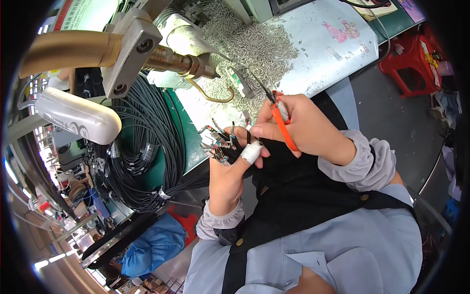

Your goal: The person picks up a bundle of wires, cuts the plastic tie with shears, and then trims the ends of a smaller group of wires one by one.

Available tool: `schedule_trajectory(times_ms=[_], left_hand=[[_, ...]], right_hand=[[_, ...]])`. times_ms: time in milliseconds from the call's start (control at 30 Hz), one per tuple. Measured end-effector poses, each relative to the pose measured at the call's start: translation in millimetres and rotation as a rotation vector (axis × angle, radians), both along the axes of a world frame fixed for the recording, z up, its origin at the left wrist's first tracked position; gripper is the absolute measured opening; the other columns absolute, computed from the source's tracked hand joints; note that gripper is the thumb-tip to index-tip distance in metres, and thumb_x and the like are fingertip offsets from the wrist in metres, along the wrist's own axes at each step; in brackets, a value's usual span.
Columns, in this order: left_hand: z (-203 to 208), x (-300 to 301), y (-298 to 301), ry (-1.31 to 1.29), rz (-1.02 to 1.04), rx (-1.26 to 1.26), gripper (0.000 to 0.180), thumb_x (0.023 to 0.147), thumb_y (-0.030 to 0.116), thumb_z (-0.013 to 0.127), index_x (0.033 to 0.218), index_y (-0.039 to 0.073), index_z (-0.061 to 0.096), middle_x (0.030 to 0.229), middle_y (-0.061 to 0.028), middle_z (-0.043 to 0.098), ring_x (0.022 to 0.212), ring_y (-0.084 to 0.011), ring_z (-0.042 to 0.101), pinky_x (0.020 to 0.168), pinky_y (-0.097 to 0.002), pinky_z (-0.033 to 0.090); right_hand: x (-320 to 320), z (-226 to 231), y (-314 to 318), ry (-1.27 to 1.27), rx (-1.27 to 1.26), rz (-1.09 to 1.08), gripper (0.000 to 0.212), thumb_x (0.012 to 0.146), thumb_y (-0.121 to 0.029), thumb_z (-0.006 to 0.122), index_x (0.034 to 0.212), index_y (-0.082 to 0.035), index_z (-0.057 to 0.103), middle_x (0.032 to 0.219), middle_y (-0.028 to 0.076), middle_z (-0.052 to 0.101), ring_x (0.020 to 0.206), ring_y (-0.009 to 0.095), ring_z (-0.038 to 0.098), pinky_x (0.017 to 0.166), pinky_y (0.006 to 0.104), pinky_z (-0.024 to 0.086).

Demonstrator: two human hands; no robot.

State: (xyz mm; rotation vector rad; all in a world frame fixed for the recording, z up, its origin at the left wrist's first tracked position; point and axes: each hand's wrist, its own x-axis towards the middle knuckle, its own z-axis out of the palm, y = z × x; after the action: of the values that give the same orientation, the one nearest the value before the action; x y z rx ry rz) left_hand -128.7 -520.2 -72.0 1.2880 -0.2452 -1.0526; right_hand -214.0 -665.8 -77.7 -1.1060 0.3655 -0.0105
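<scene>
The left hand is closed around a bunch of thin wire ends that fan out above its fingers, their tips showing small metal and coloured bits; a white tape wrap covers the thumb tip. The right hand touches the left at the fingertips and grips a pair of orange-handled cutters, dark jaws pointing up and away just above the wires; whether the jaws are parted is too small to tell. Both wrists wear grey gathered cuffs, and a black apron lies below the hands. To the left of the left hand a thick coil of black cables rests on a green mat, bound with small pale ties. Beyond the hands spreads a heap of small silvery metal pieces on a white table, where a pink cartoon sticker sits farther to the right. Up and left of the hands a brass-coloured nozzle with a grey clamp juts in, a white oblong device beneath it. A rectangular sign with red and green areas stands at the far upper left, and a red plastic stool is far to the right
</scene>
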Motion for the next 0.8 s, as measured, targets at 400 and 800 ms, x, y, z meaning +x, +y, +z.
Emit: schedule_trajectory(times_ms=[400,800], left_hand=[[0,-2,1,-0.006,0.03,0.025,0.018,0.08,-0.001,0.054,0.095,0.002,0.044,0.074,-0.015,0.058,0.052,-0.0109,0.046,0.046,-0.0199,0.034],[4,4,10,0.099,-0.001,-0.029,0.023,0.08,-0.002,0.051,0.102,-0.002,0.045,0.068,-0.0106,0.057,0.044,-0.0069,0.039,0.04,-0.0186,0.028]], right_hand=[[-3,-10,2,-0.018,-0.252,-0.083,0.013,0.079,-0.011,0.063,0.085,0.0,0.059,0.06,0.003,0.055,0.044,0.006,0.047,0.037,0.0197,0.033],[-8,-22,-13,-0.68,-1.335,-0.177,0.016,0.072,-0.006,0.065,0.087,-0.006,0.06,0.084,0.005,0.064,0.066,0.018,0.063,0.05,0.0253,0.046]])
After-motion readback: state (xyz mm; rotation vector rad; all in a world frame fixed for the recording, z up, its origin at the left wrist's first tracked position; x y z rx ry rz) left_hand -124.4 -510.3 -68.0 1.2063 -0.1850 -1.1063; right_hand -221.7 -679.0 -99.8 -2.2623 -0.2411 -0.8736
